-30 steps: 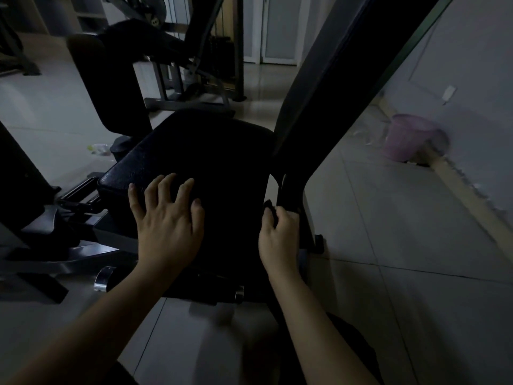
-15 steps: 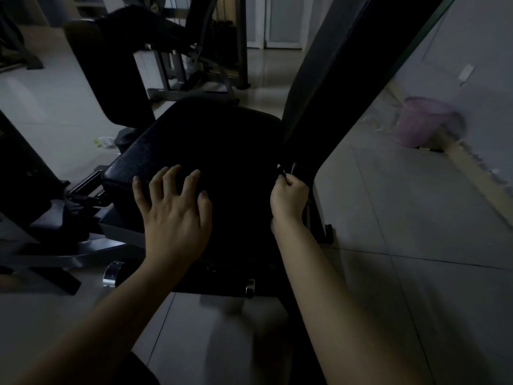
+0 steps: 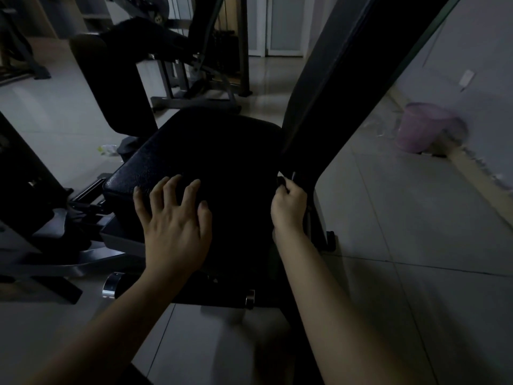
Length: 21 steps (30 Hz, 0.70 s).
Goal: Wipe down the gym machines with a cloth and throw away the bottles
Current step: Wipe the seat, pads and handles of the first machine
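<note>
1. The left hand (image 3: 175,226) is lying flat on the black padded seat (image 3: 211,162) of the gym machine, fingers spread and grasping nothing.
2. The right hand (image 3: 288,204) is clenching around something dark and small at the seat's right edge, just where the tall black back pad (image 3: 341,79) is rising up; it may be the cloth (the room is too dim to tell what it is).
3. A crumpled clear bottle (image 3: 108,149) is lying on the tiled floor (image 3: 402,245) to the left of the seat, near the machine's base.
4. A pink waste bin (image 3: 416,126) is standing against the wall on the right, well apart from the bottle, with clear litter lying just beside it.
5. A second machine (image 3: 166,51) with dark pads is standing behind the seat, further into the room.
</note>
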Motion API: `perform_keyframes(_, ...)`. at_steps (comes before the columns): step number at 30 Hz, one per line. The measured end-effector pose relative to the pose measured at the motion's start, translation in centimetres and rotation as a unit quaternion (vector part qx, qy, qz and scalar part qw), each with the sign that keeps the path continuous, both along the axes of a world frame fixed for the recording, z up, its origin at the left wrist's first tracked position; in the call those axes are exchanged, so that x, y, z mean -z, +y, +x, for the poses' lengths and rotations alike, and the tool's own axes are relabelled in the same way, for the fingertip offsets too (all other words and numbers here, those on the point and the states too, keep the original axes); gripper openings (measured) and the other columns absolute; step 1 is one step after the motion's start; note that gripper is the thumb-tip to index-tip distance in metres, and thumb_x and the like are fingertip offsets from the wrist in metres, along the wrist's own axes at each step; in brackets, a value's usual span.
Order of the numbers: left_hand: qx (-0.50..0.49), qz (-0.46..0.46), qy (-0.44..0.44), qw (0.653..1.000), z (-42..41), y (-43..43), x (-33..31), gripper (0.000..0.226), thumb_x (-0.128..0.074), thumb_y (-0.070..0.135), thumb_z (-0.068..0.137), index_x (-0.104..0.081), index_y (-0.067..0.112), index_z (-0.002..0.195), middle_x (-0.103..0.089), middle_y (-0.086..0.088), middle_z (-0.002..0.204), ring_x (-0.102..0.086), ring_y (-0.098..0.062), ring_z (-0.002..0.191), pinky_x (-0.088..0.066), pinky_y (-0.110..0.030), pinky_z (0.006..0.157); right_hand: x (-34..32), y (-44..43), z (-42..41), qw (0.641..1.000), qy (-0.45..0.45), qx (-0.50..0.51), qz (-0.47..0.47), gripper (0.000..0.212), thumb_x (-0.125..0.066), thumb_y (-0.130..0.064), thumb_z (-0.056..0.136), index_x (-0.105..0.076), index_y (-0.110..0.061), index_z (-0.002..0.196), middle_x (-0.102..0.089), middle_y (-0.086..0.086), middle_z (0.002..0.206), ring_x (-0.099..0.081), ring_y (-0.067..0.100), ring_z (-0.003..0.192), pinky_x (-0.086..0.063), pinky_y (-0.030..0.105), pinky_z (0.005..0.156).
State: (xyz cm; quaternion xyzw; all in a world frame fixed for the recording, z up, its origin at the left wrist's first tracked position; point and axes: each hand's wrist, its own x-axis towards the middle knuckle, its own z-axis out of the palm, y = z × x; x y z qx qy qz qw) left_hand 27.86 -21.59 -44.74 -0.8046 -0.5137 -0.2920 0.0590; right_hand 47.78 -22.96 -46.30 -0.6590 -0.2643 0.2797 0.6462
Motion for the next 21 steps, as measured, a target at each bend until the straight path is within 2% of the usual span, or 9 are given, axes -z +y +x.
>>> perform_keyframes(2,0.000,0.002,0.002,1.000,0.0,0.1,0.0,0.051,-0.029,0.040,0.100,-0.051,0.022,0.143,-0.043,-0.010,0.149,-0.028,-0.029,0.147,-0.002,-0.061,0.123,0.1,0.7,0.1,0.999,0.037,-0.024,0.004,0.033,-0.038,-0.015,0.106,-0.062,-0.011,0.127,-0.065,0.005,0.104,-0.062,0.011,0.084,-0.050,0.027,0.078)
perform_keyframes(4,0.002,0.005,0.000,1.000,-0.1,0.1,0.0,0.051,-0.029,0.040,0.101,-0.051,0.022,0.143,-0.043,-0.010,0.148,-0.028,-0.030,0.147,-0.002,-0.061,0.123,0.1,1.0,0.8,0.989,0.132,-0.065,0.012,0.040,-0.042,-0.030,0.106,-0.049,-0.017,0.144,-0.057,0.003,0.133,-0.057,0.019,0.119,-0.045,0.036,0.106)
perform_keyframes(6,0.003,0.005,-0.004,1.000,0.0,0.0,0.0,0.051,-0.029,0.040,0.100,-0.052,0.021,0.142,-0.044,-0.011,0.148,-0.028,-0.030,0.147,-0.002,-0.061,0.123,-0.2,1.2,1.8,0.981,0.172,-0.090,0.010,0.045,-0.042,-0.035,0.106,-0.044,-0.018,0.148,-0.051,0.001,0.141,-0.051,0.021,0.129,-0.039,0.040,0.113)
perform_keyframes(10,0.008,0.002,-0.004,1.000,0.0,-0.1,0.0,0.053,-0.026,0.040,0.100,-0.052,0.020,0.142,-0.044,-0.012,0.148,-0.028,-0.030,0.147,-0.003,-0.062,0.122,-0.4,-0.7,0.4,0.992,0.070,-0.090,0.045,0.039,-0.041,-0.025,0.106,-0.052,-0.019,0.143,-0.059,-0.003,0.134,-0.056,0.010,0.122,-0.044,0.029,0.107)
perform_keyframes(12,0.008,0.002,-0.003,1.000,0.0,0.0,0.1,0.052,-0.027,0.040,0.100,-0.051,0.020,0.142,-0.044,-0.012,0.148,-0.028,-0.030,0.147,-0.003,-0.062,0.122,-0.1,-3.2,-1.2,0.995,0.021,-0.073,0.058,0.037,-0.040,-0.015,0.105,-0.058,-0.021,0.137,-0.067,-0.008,0.117,-0.063,-0.001,0.098,-0.047,0.016,0.088)
perform_keyframes(15,0.010,0.007,0.002,1.000,0.0,0.2,0.3,0.051,-0.028,0.040,0.101,-0.051,0.020,0.142,-0.043,-0.012,0.149,-0.027,-0.031,0.148,-0.002,-0.062,0.122,0.5,-5.9,-3.4,0.997,-0.058,-0.037,0.027,0.040,-0.039,-0.008,0.104,-0.059,-0.019,0.137,-0.069,0.006,0.102,-0.059,0.005,0.065,-0.043,0.011,0.062)
perform_keyframes(16,0.011,0.008,0.006,1.000,-0.1,0.2,0.4,0.051,-0.028,0.040,0.101,-0.050,0.020,0.143,-0.043,-0.012,0.149,-0.026,-0.031,0.148,-0.002,-0.062,0.122,0.5,-6.6,-4.3,0.995,-0.094,-0.022,0.010,0.041,-0.038,-0.008,0.104,-0.057,-0.016,0.139,-0.067,0.007,0.109,-0.059,0.002,0.072,-0.045,0.009,0.061)
perform_keyframes(18,0.010,0.005,0.013,1.000,-0.1,0.3,0.4,0.052,-0.027,0.040,0.101,-0.050,0.020,0.143,-0.042,-0.012,0.150,-0.025,-0.030,0.149,-0.002,-0.063,0.122,0.4,-7.8,-6.0,0.989,-0.150,0.007,0.001,0.039,-0.041,-0.006,0.103,-0.056,-0.011,0.139,-0.061,0.004,0.122,-0.060,0.002,0.094,-0.049,0.006,0.076)
perform_keyframes(21,0.013,0.009,0.012,1.000,-0.2,0.5,0.5,0.052,-0.027,0.041,0.102,-0.049,0.021,0.144,-0.042,-0.012,0.151,-0.025,-0.030,0.149,-0.003,-0.063,0.122,0.2,-9.2,-7.2,0.978,-0.203,0.049,0.017,0.034,-0.051,-0.006,0.100,-0.059,-0.009,0.133,-0.055,0.000,0.110,-0.058,0.000,0.087,-0.047,0.006,0.076)
